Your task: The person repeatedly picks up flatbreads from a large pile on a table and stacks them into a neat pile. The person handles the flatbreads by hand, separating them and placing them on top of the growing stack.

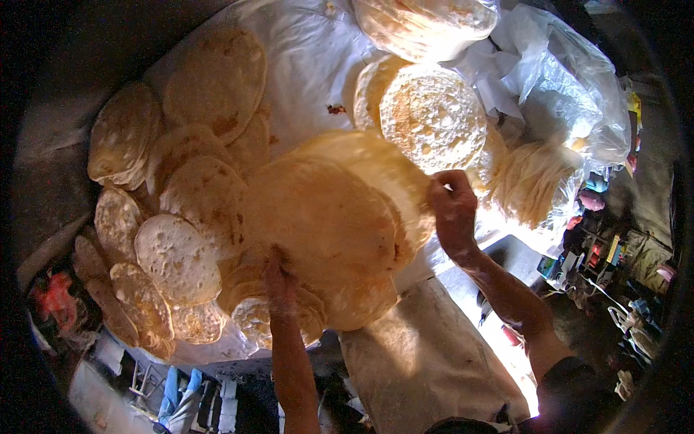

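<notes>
My right hand (454,206) is closed at the right edge of a large, blurred flatbread (374,157), pinching its rim. A broad round flatbread (325,222) overlaps it in the middle. My left hand (280,287) is at the lower left border of that middle bread, above a stack of flatbreads (252,320). Its fingertips are blurred, so whether they grip the bread cannot be made out. More flatbreads (179,257) lie overlapping at the left. Beyond my right hand rests a brightly lit flatbread (434,116) with a blistered surface.
A white cloth (309,59) lies under the breads. Clear plastic bags (564,81) cover the far right, beside a row of flatbreads on edge (534,182). Another bread pile (428,24) sits at the far edge. Brown fabric (417,347) lies nearer me. A person's jeans-clad legs (179,396) appear lower left.
</notes>
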Action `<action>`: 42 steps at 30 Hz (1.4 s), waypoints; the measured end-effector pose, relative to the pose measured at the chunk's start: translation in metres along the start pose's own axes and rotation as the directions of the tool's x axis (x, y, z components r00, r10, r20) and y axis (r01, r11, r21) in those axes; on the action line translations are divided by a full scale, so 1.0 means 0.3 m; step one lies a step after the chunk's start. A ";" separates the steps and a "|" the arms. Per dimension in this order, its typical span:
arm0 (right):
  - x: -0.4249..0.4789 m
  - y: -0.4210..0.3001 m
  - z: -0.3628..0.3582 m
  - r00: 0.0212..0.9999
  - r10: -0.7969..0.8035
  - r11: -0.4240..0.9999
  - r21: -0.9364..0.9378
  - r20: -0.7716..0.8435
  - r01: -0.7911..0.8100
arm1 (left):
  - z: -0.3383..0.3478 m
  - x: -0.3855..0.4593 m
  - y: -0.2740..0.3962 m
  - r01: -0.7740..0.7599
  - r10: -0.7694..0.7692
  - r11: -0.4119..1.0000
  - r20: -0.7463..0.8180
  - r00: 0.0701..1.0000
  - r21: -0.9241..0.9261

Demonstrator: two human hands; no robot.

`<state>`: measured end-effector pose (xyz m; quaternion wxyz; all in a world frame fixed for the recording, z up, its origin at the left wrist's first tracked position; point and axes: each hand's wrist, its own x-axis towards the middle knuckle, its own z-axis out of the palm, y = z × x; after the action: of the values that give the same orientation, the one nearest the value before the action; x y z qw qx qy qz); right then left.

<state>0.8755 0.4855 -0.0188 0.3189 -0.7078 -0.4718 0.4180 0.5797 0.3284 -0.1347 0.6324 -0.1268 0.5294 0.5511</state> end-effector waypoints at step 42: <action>0.090 0.201 0.163 0.966 0.192 0.906 0.348 0.172 -0.242 | 0.250 -0.306 -0.021 -0.311 0.415 0.521 0.083 0.906 0.795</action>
<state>0.8617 0.4924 -0.0996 0.3643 -0.6546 -0.3241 0.5778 0.6402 0.3303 -0.0325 0.4605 0.2480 0.7681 0.3694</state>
